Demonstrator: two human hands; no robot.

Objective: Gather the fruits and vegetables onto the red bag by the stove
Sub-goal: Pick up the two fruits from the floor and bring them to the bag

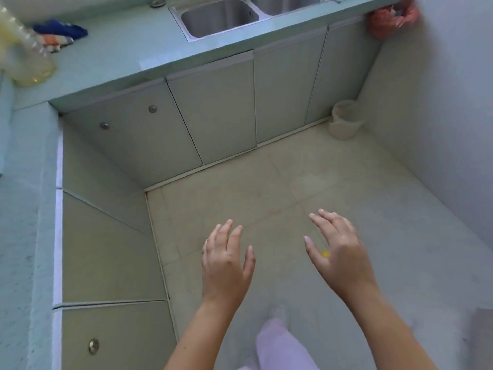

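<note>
Both my hands empty, fingers spread: left hand (pixel 225 265), right hand (pixel 338 252) over floor. No fruit/veg or stove in view. Reddish bag (pixel 392 20) by sink (pixel 218 17), maybe wrong one. Risk: grabbing wrong bag.

light: dim, flat, bluish | focus: soft (motion blur) | edges: wide-angle bending | shadows: faint

sink (pixel 218 17) set in the counter (pixel 114 60), cloth (pixel 60 34) to its left, bucket (pixel 345 120) on the floor (pixel 266 182) right.
</note>
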